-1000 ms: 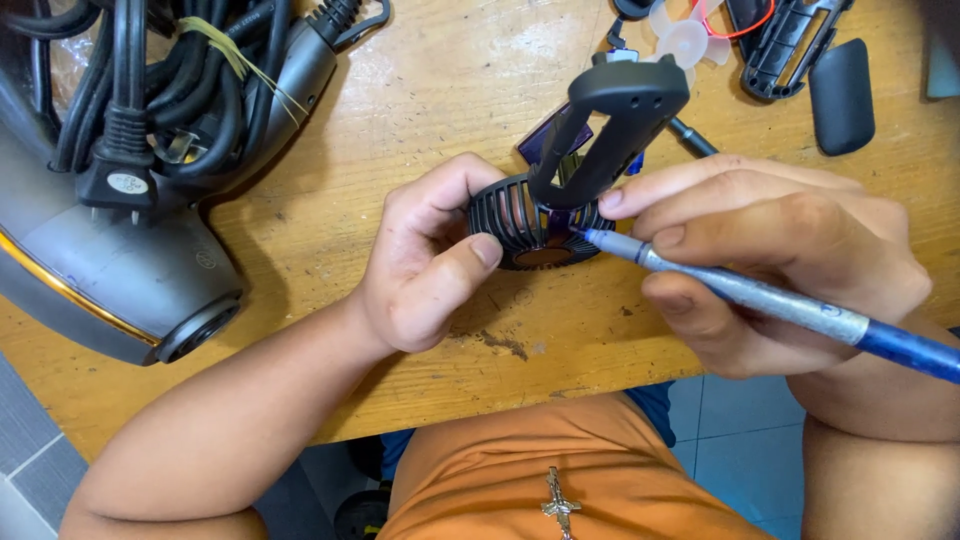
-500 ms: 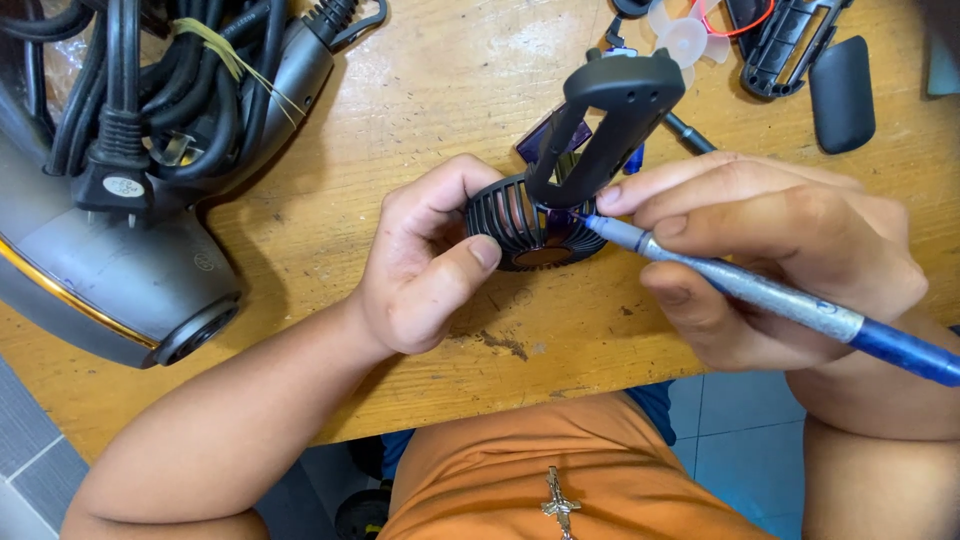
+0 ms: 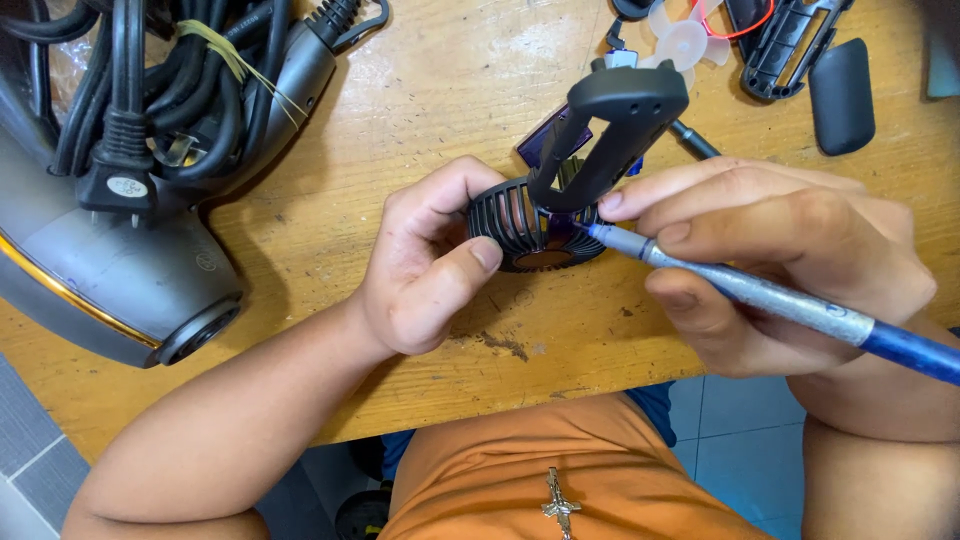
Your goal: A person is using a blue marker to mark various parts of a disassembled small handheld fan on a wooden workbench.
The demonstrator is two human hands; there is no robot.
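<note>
Orange cloth (image 3: 560, 470) covers the person's lap at the near edge, with a small metal cross pendant (image 3: 560, 503) hanging over it. Beyond it lies the wooden bench (image 3: 420, 110), scuffed and stained. The left hand (image 3: 425, 265) rests on the wood, its fingers (image 3: 487, 252) curled around the left side of a small black ribbed fan housing (image 3: 530, 225), thumb pressed against the near rim. The housing sits on the bench between both hands, with a black loop handle (image 3: 610, 130) rising from its middle. The right hand (image 3: 770, 265) grips a blue-handled screwdriver (image 3: 800, 305) in a pen-like hold, fingers closed around the metal shaft, and the tip touches the housing's right side at the base of the handle. To the left, well apart from the hands, lies a grey hair dryer (image 3: 110, 270) with its black cord (image 3: 150, 80) bundled on top and a plug (image 3: 120, 175) resting on it. At the far edge sit a translucent white fan blade (image 3: 685, 40), a black plastic casing (image 3: 790, 45) and a dark oval cover (image 3: 842, 95).
</note>
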